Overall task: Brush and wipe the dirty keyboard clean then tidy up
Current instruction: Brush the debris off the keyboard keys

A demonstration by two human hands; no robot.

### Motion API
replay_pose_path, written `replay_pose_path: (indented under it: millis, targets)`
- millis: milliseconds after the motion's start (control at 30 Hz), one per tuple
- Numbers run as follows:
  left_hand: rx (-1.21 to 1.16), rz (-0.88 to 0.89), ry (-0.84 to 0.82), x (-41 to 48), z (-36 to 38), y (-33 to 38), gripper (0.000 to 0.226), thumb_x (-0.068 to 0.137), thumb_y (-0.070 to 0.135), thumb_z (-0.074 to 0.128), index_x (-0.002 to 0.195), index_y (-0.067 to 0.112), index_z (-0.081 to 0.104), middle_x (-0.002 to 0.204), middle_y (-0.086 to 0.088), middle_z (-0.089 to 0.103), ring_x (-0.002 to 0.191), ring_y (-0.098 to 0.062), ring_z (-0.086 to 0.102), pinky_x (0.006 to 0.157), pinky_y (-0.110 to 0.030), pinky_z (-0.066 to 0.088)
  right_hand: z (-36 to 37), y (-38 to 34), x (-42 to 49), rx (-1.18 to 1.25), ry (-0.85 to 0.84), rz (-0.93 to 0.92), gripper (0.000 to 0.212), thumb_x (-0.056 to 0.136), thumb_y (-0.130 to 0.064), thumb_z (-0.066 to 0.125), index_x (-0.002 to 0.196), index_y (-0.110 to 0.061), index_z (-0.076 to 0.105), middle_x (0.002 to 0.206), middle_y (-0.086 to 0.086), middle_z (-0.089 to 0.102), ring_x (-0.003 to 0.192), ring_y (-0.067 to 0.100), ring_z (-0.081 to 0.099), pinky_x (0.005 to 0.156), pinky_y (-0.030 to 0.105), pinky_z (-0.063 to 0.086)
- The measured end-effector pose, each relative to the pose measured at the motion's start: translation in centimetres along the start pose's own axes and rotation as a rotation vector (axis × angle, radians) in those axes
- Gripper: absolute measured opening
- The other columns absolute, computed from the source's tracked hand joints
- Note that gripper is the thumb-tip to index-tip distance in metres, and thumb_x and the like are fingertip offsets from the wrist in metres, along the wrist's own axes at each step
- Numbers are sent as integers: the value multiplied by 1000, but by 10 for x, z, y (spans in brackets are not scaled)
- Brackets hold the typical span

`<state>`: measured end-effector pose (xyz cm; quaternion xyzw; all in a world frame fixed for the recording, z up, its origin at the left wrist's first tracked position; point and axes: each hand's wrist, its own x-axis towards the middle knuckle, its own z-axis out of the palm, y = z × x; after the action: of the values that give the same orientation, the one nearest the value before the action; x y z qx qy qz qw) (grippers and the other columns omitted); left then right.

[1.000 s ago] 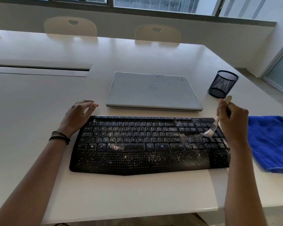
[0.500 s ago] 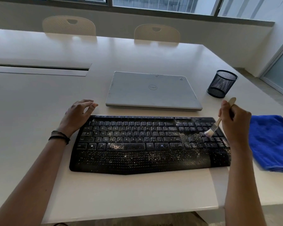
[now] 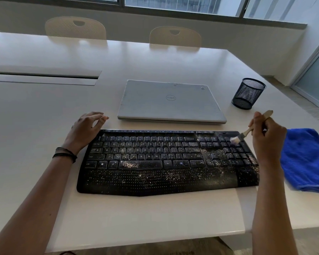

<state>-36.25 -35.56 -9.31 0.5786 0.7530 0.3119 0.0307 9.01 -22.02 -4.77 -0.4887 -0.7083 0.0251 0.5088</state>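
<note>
The smooth, pale counter (image 3: 35,126) carries a wide black keyboard (image 3: 164,162) close to its near edge. The curved, dimpled palm rest and the keys are speckled with white grit. Behind it lies a closed, flat silver laptop (image 3: 170,102). A fluffy blue cloth (image 3: 307,159) is rumpled at the counter's right edge, just beside the keyboard. A round black wire-mesh cup (image 3: 248,93) stands farther back near that edge. The left hand (image 3: 85,129) rests on the keyboard's far left corner, its grip slack with fingers loosely bent. The right hand (image 3: 267,140) has its grip closed on a small wooden-handled brush (image 3: 247,132), whose pale bristles touch the number pad's top keys.
</note>
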Motion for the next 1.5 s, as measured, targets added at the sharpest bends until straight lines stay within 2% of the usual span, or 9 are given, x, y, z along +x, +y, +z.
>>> replay_pose_path:
  millis: [67,133,300,533,767,1200,1267,1367,1500]
  targets:
    - [3,2,4,0,0,0,33,99,31,42,112,15,67,124,-7,60,118,-27,52,96,-48,42,0,0,1,-9,-2,-19,52,96,-45,37,80,-3,65,67,13,65,59,16,60,58,37,48]
    - [3,-1,1,-1,0,1,33,98,31,42,112,15,67,125,-7,60,119,-27,51,96,-47,42,-1,-1,0,-37,-2,-23,54,96,-45,36,78,-3,64,66,15,64,57,27,60,56,41,50]
    - [7,-3,-3,-1,0,2,33,98,32,42,112,14,67,125,-7,60,119,-27,51,96,-47,41,-3,-2,0,-76,29,40,68,95,-55,27,70,-1,60,57,17,59,47,30,55,48,40,48]
    - [1,-1,-6,0,-2,0,45,94,44,37,110,15,68,122,-8,61,116,-29,53,95,-49,43,-3,0,2,-115,13,-1,46,98,-37,42,84,0,66,75,18,67,66,29,63,58,30,44]
    - [0,-15,-18,0,-2,2,54,90,51,31,111,17,68,123,-7,61,116,-29,53,95,-50,43,-7,-1,2,-142,77,58,61,98,-46,29,74,1,61,62,19,62,51,27,55,50,32,40]
    - [10,-7,-15,0,0,-1,33,98,33,42,112,16,67,124,-8,60,117,-29,52,97,-48,42,-8,-9,1,-157,119,89,51,100,-33,36,75,4,62,65,24,63,55,34,57,54,27,33]
    - [12,-1,-12,1,1,-2,32,98,31,43,112,16,67,124,-8,60,117,-30,52,96,-47,42,-5,-18,1,-38,117,95,49,99,-33,38,78,2,65,68,20,65,57,26,58,51,24,36]
    - [10,7,-6,0,0,-2,33,98,32,42,112,15,67,124,-8,60,117,-30,52,96,-47,42,6,-37,1,137,89,93,42,99,-30,42,82,0,66,66,8,63,52,-4,56,52,3,37]
    - [17,3,29,-2,-2,3,32,98,29,44,112,12,67,124,-8,60,117,-29,52,95,-44,42,28,-72,-2,303,13,71,27,98,-26,45,85,-10,63,62,-11,57,51,-11,56,49,7,42]
